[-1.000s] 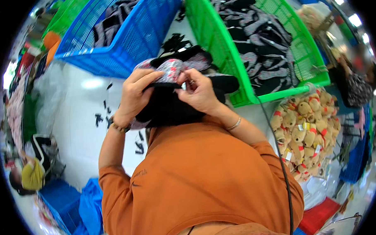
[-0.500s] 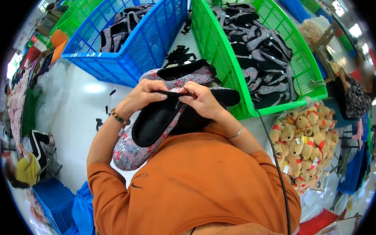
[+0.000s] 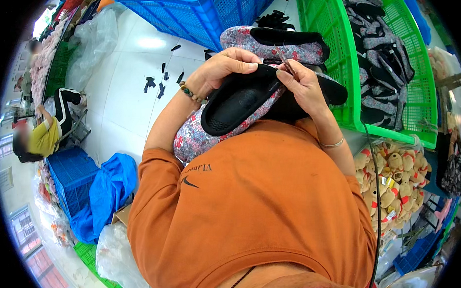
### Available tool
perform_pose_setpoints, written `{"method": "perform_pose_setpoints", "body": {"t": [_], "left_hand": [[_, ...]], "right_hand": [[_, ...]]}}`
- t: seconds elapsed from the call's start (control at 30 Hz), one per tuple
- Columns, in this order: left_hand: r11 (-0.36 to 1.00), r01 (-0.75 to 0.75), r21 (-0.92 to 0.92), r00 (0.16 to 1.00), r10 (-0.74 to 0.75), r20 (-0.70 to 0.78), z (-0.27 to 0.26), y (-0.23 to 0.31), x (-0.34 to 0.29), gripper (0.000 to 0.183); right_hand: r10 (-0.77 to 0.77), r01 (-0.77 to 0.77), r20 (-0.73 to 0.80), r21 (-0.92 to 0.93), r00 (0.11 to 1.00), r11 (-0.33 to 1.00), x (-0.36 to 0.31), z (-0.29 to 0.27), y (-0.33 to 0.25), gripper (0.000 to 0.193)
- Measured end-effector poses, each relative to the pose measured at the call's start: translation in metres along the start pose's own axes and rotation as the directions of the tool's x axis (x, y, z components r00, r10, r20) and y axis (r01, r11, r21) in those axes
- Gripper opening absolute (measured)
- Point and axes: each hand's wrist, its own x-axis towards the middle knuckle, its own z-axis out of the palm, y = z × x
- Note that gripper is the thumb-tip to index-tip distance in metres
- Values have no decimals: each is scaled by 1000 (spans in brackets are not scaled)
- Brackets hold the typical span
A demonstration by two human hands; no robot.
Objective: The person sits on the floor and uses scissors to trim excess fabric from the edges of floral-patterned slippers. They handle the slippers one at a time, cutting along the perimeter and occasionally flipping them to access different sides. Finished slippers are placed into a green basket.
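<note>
A slipper (image 3: 189,139) in grey-and-red floral cloth with a black lining lies tilted across my front, its toe toward the lower left. My left hand (image 3: 227,68) is closed on its heel rim, thumb on the inside. My right hand (image 3: 303,85) pinches the same rim a little to the right and also holds a thin, dark pointed tool (image 3: 286,64), whose kind I cannot make out; its tip points up and away. Just beyond my hands sits another floral slipper (image 3: 288,46). A black slipper part (image 3: 334,91) shows beside my right wrist, partly hidden.
A blue plastic crate (image 3: 185,16) stands beyond my left hand, and a green crate (image 3: 329,54) of slippers at the right. Black scraps (image 3: 161,90) lie on the white floor. Plush bears (image 3: 394,184) are heaped at the right. A seated person (image 3: 45,135) is far left.
My view has turned, so everything sits further right and higher. Both hands still grip the heel rim, and the pointed tool in my right hand now shows more plainly.
</note>
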Motion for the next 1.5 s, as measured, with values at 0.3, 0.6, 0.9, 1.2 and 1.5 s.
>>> {"method": "perform_pose_setpoints", "body": {"t": [0.3,0.6,0.9,1.2,1.5], "left_hand": [[999,43,-7,999,-44,-29,15,1,4,14],[992,91,87,989,-79,-124,27,5,6,13],[996,30,89,991,-18,-135,29,3,3,11],[990,16,140,982,11,-189,32,3,5,14],[995,55,88,981,-37,-191,26,-1,5,8]], "right_hand": [[-147,109,-113,-285,983,952,-3,1,-20,13],[-389,284,-139,-473,911,834,7,-8,-19,13],[-235,95,-174,-575,956,812,-17,-27,-55,32],[-221,81,-1,-928,975,364,-33,-10,-67,36],[-210,-1,-74,-944,975,330,-34,1,-59,36]]}}
